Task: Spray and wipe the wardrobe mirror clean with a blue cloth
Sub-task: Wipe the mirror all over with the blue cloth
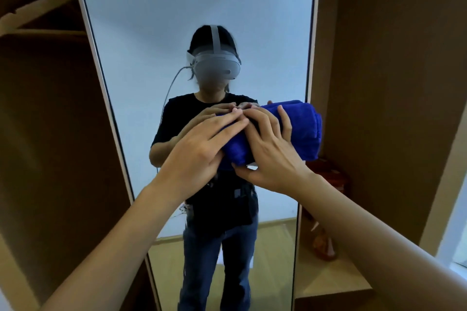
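Note:
The tall wardrobe mirror (141, 63) with a pale frame fills the middle of the head view and reflects a person wearing a headset. A folded blue cloth (300, 131) is held up in front of the glass at chest height. My right hand (271, 151) grips it from the near side, fingers over the top and thumb beneath. My left hand (202, 146) rests on the cloth's left end, fingers laid flat across it. No spray bottle can be made out clearly.
Brown wardrobe panels (384, 83) flank the mirror on both sides. A wooden shelf (333, 283) at lower right carries reddish-orange items (326, 245). On the left, a shelf and rail sit in shadow (43, 30).

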Demonstrator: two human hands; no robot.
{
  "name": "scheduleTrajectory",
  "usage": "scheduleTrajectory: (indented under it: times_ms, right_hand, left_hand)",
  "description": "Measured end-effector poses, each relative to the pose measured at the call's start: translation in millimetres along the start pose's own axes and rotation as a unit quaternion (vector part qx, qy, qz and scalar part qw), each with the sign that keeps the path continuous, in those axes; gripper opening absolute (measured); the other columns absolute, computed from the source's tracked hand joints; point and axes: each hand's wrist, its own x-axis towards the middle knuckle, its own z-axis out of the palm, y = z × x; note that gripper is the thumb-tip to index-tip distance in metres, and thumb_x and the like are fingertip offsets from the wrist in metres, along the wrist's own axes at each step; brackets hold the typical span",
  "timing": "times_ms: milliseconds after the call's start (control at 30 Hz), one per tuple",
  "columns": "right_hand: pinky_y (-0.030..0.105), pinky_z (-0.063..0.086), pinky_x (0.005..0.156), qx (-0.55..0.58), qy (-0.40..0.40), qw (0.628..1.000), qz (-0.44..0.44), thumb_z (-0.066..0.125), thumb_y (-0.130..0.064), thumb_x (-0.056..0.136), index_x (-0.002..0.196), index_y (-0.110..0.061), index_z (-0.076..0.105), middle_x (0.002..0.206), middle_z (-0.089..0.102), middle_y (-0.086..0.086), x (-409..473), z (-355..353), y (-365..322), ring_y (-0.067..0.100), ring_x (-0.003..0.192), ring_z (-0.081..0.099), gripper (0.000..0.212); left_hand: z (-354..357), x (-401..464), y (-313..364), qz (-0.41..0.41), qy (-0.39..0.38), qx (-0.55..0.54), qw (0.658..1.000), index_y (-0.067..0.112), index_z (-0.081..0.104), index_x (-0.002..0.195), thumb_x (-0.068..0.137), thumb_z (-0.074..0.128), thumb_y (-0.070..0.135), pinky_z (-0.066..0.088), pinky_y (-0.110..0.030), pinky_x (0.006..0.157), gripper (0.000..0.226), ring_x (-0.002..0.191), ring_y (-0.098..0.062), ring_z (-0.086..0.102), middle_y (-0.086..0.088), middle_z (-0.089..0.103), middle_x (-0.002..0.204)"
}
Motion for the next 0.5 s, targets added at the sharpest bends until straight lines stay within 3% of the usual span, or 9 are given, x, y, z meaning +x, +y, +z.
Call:
scheduleTrajectory:
  times_ms: [100,167,267,367,433,500]
  right_hand:
    - [0.042,-0.004,0.119,0.045,-0.013,0.999,0.005,0.066,-0.044,0.073,0.147,-0.010,0.031,0.144,0.036,0.005,0.7,-8.7,1.3,0.022,0.138,0.026,0.089]
    - [0.036,-0.003,0.120,0.092,-0.010,0.996,0.017,0.069,-0.028,0.076,0.148,-0.008,0.031,0.145,0.042,0.005,4.3,-17.0,3.4,0.021,0.137,0.032,0.084]
    - [0.033,0.016,0.118,0.130,0.017,0.991,0.027,0.065,-0.010,0.079,0.136,-0.008,0.047,0.134,0.055,0.005,14.8,-30.8,7.0,0.022,0.126,0.046,0.060]
    - [0.036,0.044,0.089,0.160,0.046,0.984,0.068,0.058,-0.001,0.081,0.124,-0.009,0.054,0.116,0.064,0.007,29.6,-47.8,6.8,0.029,0.103,0.058,0.044]
    - [0.037,0.045,0.070,0.184,0.043,0.978,0.094,0.053,0.001,0.082,0.120,-0.011,0.055,0.105,0.066,0.009,39.1,-59.8,8.6,0.029,0.090,0.058,0.040]
    - [0.038,0.044,0.067,0.206,0.026,0.973,0.098,0.052,0.000,0.084,0.113,-0.013,0.056,0.094,0.065,0.009,46.0,-68.8,11.2,0.028,0.082,0.057,0.033]
  left_hand:
    - [0.1,4.9,1.4,-0.043,0.023,-0.066,0.997,0.003,0.057,0.129,0.090,0.039,0.010,0.037,-0.042,0.111,0.043,0.133,-0.020,0.044,-0.008,0.053,0.138]
    - [-2.0,11.5,2.5,-0.077,0.045,-0.110,0.990,0.004,0.059,0.122,0.090,0.043,0.012,0.040,-0.044,0.106,0.037,0.126,-0.021,0.050,-0.007,0.058,0.128]
    - [-8.1,26.9,7.8,-0.139,0.088,-0.155,0.974,0.008,0.060,0.116,0.091,0.052,0.014,0.044,-0.043,0.102,0.026,0.118,-0.019,0.055,-0.003,0.061,0.121]
    - [-15.9,44.9,14.0,-0.197,0.102,-0.192,0.956,0.011,0.060,0.119,0.092,0.054,0.017,0.046,-0.038,0.099,0.028,0.113,-0.012,0.058,0.001,0.063,0.121]
    - [-20.5,53.8,19.0,-0.233,0.110,-0.209,0.943,0.018,0.060,0.121,0.095,0.055,0.020,0.049,-0.034,0.095,0.026,0.104,-0.010,0.061,0.007,0.065,0.114]
    - [-24.4,57.9,24.1,-0.249,0.122,-0.212,0.937,0.024,0.059,0.118,0.096,0.057,0.025,0.049,-0.027,0.090,0.023,0.098,-0.004,0.061,0.015,0.065,0.106]
